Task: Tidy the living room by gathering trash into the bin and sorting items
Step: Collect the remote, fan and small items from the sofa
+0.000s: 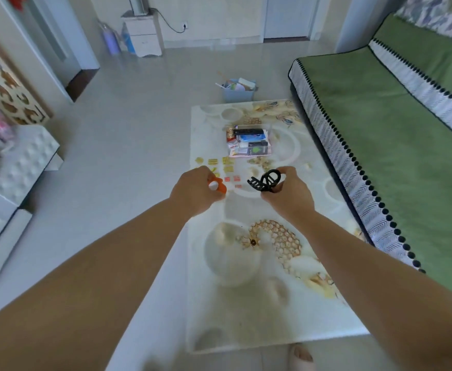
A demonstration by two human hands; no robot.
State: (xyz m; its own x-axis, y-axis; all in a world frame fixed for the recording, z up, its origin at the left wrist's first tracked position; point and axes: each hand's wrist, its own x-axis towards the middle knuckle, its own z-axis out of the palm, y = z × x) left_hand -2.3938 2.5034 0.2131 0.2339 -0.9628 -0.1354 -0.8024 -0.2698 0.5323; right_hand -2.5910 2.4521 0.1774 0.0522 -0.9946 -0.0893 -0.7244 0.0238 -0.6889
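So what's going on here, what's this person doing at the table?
A person is tidying at a low patterned table. The left hand grips a small orange thing and the right hand holds a black hair claw, both over the tabletop. Farther along sits a clear box of small items, with little yellow and red pieces beside it. A blue bin holding rubbish stands on the floor beyond.

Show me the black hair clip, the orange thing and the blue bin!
black hair clip [264,184], head view, on its dark middle.
orange thing [219,181], head view, on its orange rim.
blue bin [237,96], head view, on its front wall.
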